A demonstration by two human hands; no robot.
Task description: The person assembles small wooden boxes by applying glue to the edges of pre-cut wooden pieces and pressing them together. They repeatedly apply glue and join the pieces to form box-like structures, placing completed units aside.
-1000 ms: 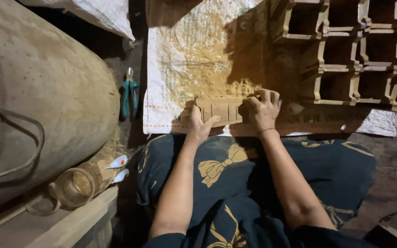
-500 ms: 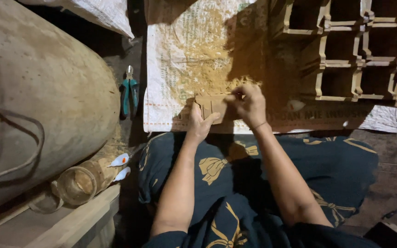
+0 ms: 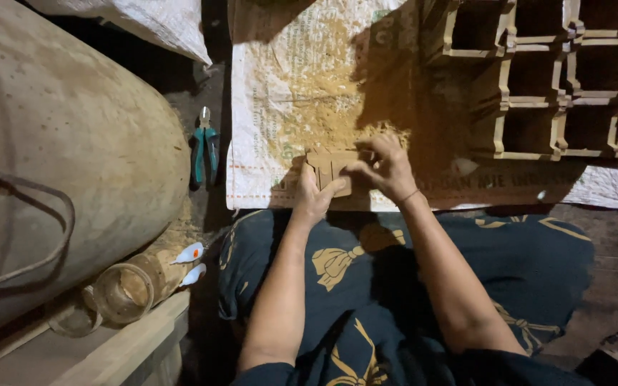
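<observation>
Both hands [image 3: 348, 182] grip a small wooden piece [image 3: 329, 169] over sawdust [image 3: 323, 114].

- The left hand [image 3: 314, 194] and right hand [image 3: 385, 168] cover much of the small wooden piece [image 3: 332, 169].
- The wooden frames [image 3: 538, 78] run past the top and right edges.
- Shadow hides the sack's [image 3: 287, 107] middle.

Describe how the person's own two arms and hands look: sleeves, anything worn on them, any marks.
Both forearms are bare, with no sleeves showing up to the elbows. The left hand wears no glove, ring or watch that can be seen. The right hand is also ungloved, and a thin band circles its wrist. Fingernails and finer marks are too small to tell.
</observation>
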